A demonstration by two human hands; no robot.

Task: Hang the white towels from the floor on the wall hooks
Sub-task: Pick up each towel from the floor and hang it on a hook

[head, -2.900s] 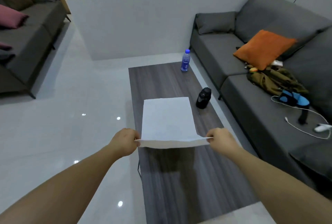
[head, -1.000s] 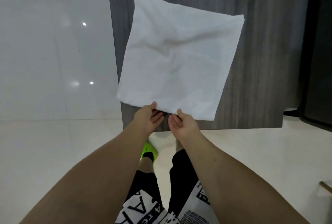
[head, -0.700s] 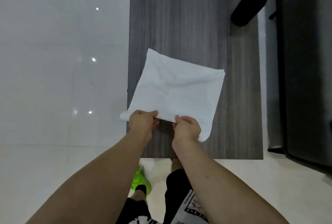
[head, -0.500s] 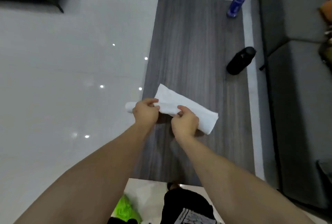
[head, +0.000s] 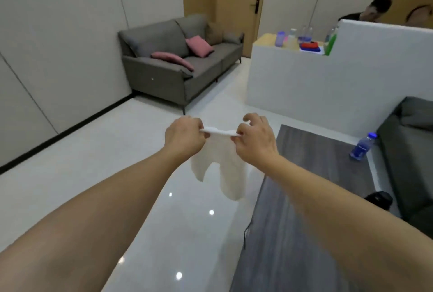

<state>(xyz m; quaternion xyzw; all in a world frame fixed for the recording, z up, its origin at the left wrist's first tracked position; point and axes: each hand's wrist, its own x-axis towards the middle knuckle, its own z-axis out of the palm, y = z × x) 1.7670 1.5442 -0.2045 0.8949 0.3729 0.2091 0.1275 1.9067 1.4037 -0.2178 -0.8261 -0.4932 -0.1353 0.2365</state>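
White towel (head: 221,165) now off the table (head: 311,198) — apparently bunched, pinched in left (head: 185,137) and right (head: 254,139) grip

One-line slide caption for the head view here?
Both hands, left hand and right hand, pinch the top edge of a white towel hanging above the glossy floor beside a dark table.

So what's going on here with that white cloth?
A person is holding a white towel up in the air with both hands. The left hand and right hand each pinch its top edge, and the rest hangs loose above the shiny floor, beside a dark wooden table. No wall hooks are in view, so it isn't hung yet.
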